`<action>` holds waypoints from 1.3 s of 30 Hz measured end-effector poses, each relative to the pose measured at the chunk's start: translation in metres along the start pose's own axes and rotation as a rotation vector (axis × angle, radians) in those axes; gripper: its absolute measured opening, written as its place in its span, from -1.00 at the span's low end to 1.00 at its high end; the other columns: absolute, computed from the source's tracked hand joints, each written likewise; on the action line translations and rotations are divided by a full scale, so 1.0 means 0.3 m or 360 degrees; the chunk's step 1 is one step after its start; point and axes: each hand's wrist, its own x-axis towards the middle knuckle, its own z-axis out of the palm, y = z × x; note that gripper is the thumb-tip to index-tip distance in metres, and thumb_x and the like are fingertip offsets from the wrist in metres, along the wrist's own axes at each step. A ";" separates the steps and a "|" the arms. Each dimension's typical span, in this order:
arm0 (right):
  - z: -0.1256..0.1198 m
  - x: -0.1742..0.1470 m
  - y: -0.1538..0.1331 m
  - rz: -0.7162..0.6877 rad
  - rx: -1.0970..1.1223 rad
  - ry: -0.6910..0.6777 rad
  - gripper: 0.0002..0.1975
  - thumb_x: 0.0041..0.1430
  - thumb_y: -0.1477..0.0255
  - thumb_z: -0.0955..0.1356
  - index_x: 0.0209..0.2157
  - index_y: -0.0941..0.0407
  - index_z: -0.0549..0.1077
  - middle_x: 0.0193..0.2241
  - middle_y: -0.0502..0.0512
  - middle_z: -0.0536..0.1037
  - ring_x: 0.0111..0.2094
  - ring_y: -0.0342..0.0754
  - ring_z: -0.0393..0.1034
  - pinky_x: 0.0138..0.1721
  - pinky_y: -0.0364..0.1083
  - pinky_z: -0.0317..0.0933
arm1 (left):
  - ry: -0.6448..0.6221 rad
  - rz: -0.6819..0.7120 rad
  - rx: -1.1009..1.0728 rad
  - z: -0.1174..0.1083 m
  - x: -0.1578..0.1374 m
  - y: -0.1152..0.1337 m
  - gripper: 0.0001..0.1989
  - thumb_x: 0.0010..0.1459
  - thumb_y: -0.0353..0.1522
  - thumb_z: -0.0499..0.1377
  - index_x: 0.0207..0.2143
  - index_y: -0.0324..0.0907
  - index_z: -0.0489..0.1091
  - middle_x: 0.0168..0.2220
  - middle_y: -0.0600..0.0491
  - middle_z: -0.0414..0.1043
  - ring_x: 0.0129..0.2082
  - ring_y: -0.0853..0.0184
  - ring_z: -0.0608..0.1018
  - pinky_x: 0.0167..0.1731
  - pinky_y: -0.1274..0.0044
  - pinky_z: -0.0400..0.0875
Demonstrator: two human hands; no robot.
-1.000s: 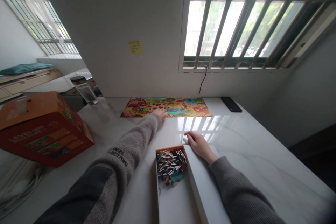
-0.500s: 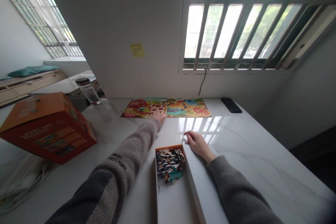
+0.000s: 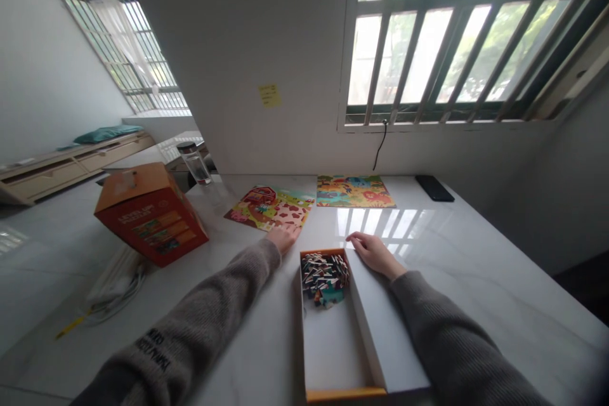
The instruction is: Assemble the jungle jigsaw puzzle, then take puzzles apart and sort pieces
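Note:
My left hand [image 3: 284, 238] is at the near right edge of a farm picture jigsaw puzzle [image 3: 266, 208], fingers closed at its rim. That puzzle lies tilted on the table, with a red barn and a spotted cow on it. My right hand [image 3: 374, 252] rests beside the far right corner of an open box [image 3: 333, 355], index finger stretched out and the others loosely bent, with nothing seen in it. Loose puzzle pieces [image 3: 325, 271] are heaped at the far end of the box. A second animal puzzle [image 3: 354, 191] lies flat by the wall.
An orange puzzle box [image 3: 152, 219] stands on the left, with a white power strip and cable [image 3: 117, 285] beside it. Behind it is a lidded glass bottle [image 3: 195, 165]. A black phone [image 3: 434, 188] lies at the back right. A yellow note [image 3: 269, 95] sticks to the wall.
My left hand has drawn the farm puzzle toward me and turned it, so a gap now separates it from the animal puzzle. My right hand stays by the box. The camera view has shifted.

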 end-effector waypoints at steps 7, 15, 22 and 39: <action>-0.186 -0.056 0.094 0.0035 -0.0198 -0.0095 -0.66 0.22 0.30 0.22 -0.22 0.14 0.57 -0.41 0.12 0.63 -0.39 0.01 0.49 -0.31 -0.09 0.25 | -0.0017 0.0033 0.0047 -0.063 -0.063 0.167 -0.62 0.29 -0.55 -0.13 0.00 -0.29 0.40 -0.04 -0.31 0.46 -0.05 0.03 0.53 -0.26 0.31 0.49; -0.332 -0.070 0.252 0.0106 -0.0492 0.0075 -0.66 0.15 0.35 0.20 -0.26 0.11 0.58 -0.56 0.06 0.55 -0.51 -0.02 0.39 -0.38 -0.09 0.20 | 0.0046 0.0159 -0.0053 -0.102 -0.117 0.389 -0.72 0.27 -0.50 -0.03 -0.09 -0.30 0.43 -0.14 -0.34 0.45 -0.15 0.02 0.54 -0.31 0.28 0.47; -0.354 -0.083 0.241 -0.0151 -0.0736 0.0310 -0.66 0.19 0.41 0.20 -0.16 0.16 0.55 -0.30 0.23 0.56 -0.28 0.06 0.41 -0.18 -0.01 0.25 | 0.0269 0.0260 -0.0175 -0.039 -0.201 0.381 -0.74 0.31 -0.45 -0.04 -0.13 -0.24 0.44 -0.08 -0.24 0.48 0.00 0.06 0.47 -0.08 0.24 0.42; 0.068 -0.006 -0.397 -0.1050 -0.1251 -0.0652 -0.78 0.18 0.43 0.39 -0.12 0.18 0.49 -0.06 0.27 0.51 -0.04 0.09 0.41 -0.03 0.01 0.23 | 0.0303 0.0242 -0.0607 0.022 -0.234 0.152 -0.66 0.20 -0.21 0.17 0.00 -0.12 0.41 0.13 -0.07 0.37 0.17 0.14 0.36 0.14 0.33 0.27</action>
